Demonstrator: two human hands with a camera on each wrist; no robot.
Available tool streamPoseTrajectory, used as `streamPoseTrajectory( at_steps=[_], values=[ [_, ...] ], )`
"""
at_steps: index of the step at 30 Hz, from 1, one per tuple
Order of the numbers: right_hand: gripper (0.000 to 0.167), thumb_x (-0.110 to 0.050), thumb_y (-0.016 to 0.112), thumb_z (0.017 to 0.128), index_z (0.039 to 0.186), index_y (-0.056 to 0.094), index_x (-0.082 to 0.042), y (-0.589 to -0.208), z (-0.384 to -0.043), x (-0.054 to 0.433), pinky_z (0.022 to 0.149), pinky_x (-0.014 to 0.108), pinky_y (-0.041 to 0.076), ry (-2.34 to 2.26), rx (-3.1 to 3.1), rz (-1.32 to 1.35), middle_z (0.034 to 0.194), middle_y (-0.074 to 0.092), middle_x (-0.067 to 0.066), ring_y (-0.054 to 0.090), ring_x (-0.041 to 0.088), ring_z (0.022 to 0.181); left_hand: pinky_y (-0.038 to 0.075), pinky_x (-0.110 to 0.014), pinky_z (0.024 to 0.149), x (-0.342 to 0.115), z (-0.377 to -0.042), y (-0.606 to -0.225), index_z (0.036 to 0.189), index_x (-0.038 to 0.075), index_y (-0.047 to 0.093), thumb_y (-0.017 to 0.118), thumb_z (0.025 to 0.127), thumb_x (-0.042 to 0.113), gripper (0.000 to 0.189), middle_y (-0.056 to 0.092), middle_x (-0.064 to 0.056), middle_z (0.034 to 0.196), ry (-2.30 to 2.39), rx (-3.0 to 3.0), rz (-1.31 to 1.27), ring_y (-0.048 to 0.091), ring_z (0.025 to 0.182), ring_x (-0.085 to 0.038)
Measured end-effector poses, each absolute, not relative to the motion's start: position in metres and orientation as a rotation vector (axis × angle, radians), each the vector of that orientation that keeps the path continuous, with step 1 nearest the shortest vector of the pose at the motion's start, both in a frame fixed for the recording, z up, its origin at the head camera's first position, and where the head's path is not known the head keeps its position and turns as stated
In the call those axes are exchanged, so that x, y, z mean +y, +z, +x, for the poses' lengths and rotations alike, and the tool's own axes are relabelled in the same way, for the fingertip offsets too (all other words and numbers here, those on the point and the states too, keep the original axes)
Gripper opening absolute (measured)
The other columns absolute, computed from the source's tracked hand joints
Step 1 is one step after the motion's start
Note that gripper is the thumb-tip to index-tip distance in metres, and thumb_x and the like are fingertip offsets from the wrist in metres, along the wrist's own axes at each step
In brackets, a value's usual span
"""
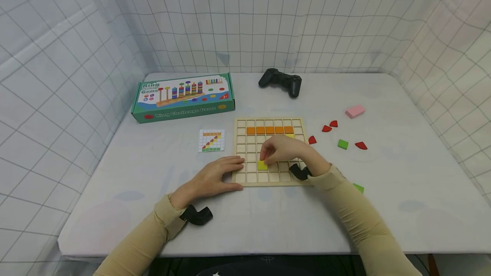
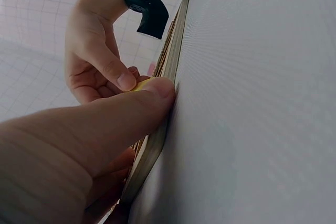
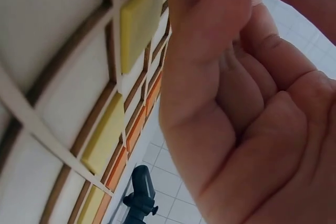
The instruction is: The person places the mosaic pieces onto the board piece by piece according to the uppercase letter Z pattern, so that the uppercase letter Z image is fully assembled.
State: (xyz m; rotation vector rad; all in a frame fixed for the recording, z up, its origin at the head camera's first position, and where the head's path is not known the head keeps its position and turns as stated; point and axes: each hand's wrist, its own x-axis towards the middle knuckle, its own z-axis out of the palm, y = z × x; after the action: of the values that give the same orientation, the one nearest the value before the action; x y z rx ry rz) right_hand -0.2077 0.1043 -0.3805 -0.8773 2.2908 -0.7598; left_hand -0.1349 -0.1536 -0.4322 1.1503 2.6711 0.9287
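Observation:
A wooden grid board (image 1: 241, 139) lies flat, with a row of orange square tiles (image 1: 270, 130) near its far side. My right hand (image 1: 285, 148) pinches a yellow square tile (image 1: 262, 165) between thumb and fingertips, over a cell in the board's lower part. Three other yellow tiles (image 3: 102, 135) sit in a diagonal run of cells in the right wrist view; from the head, my hand mostly hides them. At the board's near left corner my left hand (image 1: 216, 176) rests, fingers extended onto the left rim, thumb (image 2: 152, 98) against the edge.
A pattern card (image 1: 212, 140) lies left of the board. Behind it is a green game box (image 1: 184, 97); a black game controller (image 1: 281, 81) lies at the back. To the right are several red quarter-round pieces (image 1: 361, 145), green tiles (image 1: 343, 144) and a pink block (image 1: 355, 111).

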Motion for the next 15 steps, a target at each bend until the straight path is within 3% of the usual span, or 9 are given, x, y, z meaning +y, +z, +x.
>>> streamPoseTrajectory(
  at_steps=[9,15],
  values=[
    [0.007,-0.013,0.072,0.081,0.087,0.071,-0.012,-0.3823,-0.2063,0.1034,0.070,0.025,0.051,-0.761,2.314,-0.855,0.079,0.065,-0.004,0.058,0.010,0.074,0.031,-0.034,0.111,-0.1534,-0.1353,-0.4320,0.127,0.002,0.058,0.073,0.081,0.039,0.061,0.048,-0.005,0.139,0.928,2.671,1.154,0.038,0.132,-0.021],
    [0.016,-0.016,0.071,0.082,0.097,0.071,-0.012,-0.3742,-0.2078,0.1119,0.074,0.026,0.051,-0.768,2.342,-0.832,0.085,0.064,-0.005,0.058,0.011,0.080,0.030,-0.032,0.111,-0.1538,-0.1352,-0.4320,0.128,0.002,0.058,0.072,0.081,0.040,0.061,0.048,-0.005,0.139,0.929,2.671,1.147,0.038,0.132,-0.020]
  ],
)
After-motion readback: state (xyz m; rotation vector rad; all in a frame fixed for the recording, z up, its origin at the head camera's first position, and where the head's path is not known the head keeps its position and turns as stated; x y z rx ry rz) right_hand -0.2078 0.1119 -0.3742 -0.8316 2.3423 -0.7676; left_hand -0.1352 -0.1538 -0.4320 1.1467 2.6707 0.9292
